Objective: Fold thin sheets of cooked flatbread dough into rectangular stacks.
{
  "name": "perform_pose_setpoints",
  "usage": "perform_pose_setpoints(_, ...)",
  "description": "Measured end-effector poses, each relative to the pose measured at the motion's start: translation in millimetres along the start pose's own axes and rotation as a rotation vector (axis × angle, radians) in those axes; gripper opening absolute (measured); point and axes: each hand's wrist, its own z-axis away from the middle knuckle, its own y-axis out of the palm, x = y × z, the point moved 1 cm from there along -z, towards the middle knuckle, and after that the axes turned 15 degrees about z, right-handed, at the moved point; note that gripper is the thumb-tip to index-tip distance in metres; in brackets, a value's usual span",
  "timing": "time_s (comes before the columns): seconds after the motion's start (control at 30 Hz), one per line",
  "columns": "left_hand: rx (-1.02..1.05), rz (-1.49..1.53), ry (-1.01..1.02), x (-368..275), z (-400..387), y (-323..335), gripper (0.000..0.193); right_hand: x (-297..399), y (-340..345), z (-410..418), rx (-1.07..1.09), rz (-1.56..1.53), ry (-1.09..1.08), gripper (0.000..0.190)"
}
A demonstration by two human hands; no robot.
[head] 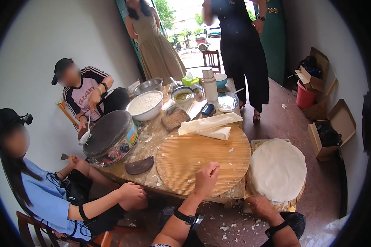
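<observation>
My left hand [207, 179] is over the near part of a round slatted mat [201, 154], its fingers curled in and nothing visible in them. Folded sheets of thin pale flatbread [210, 124] lie across the mat's far edge, and small white scraps dot its surface. Beyond the table's near right corner, my right hand [259, 205] is low beside a stack of round thin flatbreads [278, 169]. This stack rests on another slatted mat [303, 188]. The right fingers are bent near that mat's edge; whether they grip anything cannot be made out.
A round electric griddle [106, 136] stands at the table's left, where a seated co-worker holds a batter-covered tool [85, 137]. A white basin of batter [145, 105], a bowl of oily liquid [182, 95] and a thermos [209, 85] stand farther back. Another seated person [46, 185] holds a scraper.
</observation>
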Motion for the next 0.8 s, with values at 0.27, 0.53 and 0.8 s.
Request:
perform_pose_setpoints(0.27, -0.044, 0.051, -0.072, 3, 5, -4, 0.010, -6, 25, -7, 0.146, 0.124, -0.098, 0.015)
perform_pose_setpoints(0.53, 0.051, 0.024, -0.005, 7, -6, 2, 0.008, -7, 40, -6, 0.175, 0.099, -0.026, 0.015)
perform_pose_setpoints(0.8, -0.018, 0.042, 0.060, 7, -7, 1, 0.006, -1, 42, -9, 0.244, 0.095, 0.030, 0.016)
